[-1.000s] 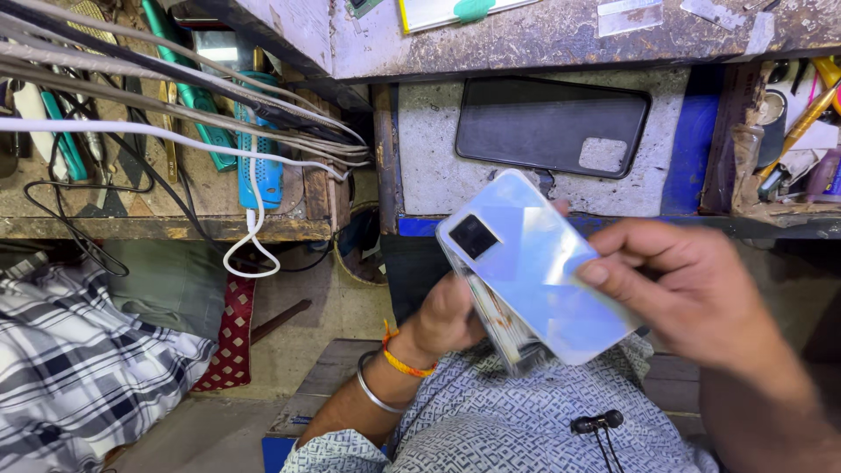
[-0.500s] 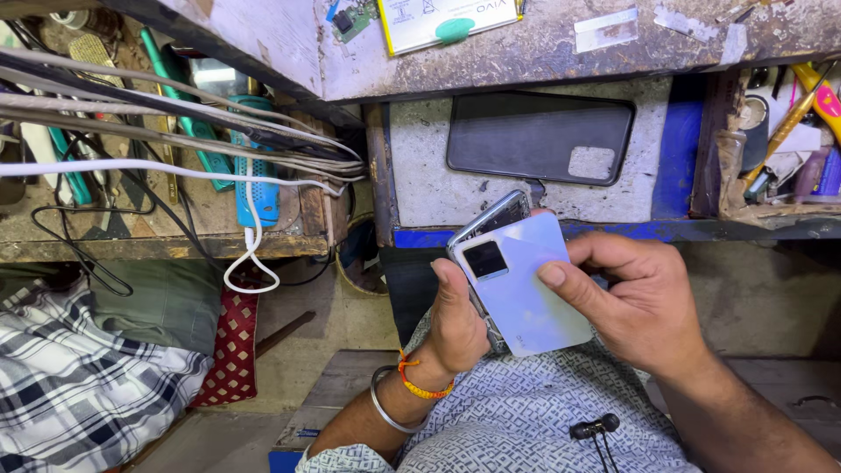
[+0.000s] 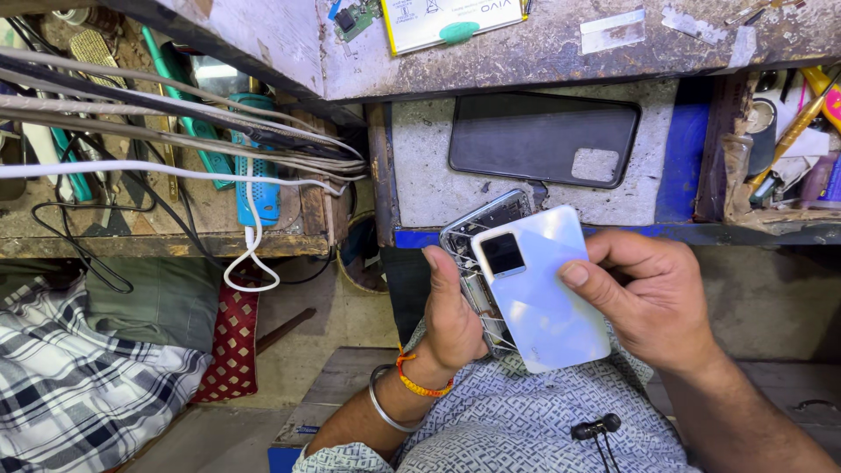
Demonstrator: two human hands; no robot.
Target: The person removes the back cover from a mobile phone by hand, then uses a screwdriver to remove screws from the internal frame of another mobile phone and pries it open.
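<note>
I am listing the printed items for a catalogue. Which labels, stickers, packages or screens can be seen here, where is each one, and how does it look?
Battery label: on the bench top, upper middle; white rectangle, yellow edge, green oval patch.
Tape strip: on the bench top, right of the label; pale, rectangular, blank.
Small tape piece: farther right on the bench top; pale, irregular.
No lit screen or package shows; the white back cover between the left hand and right hand shows its back only.
</note>
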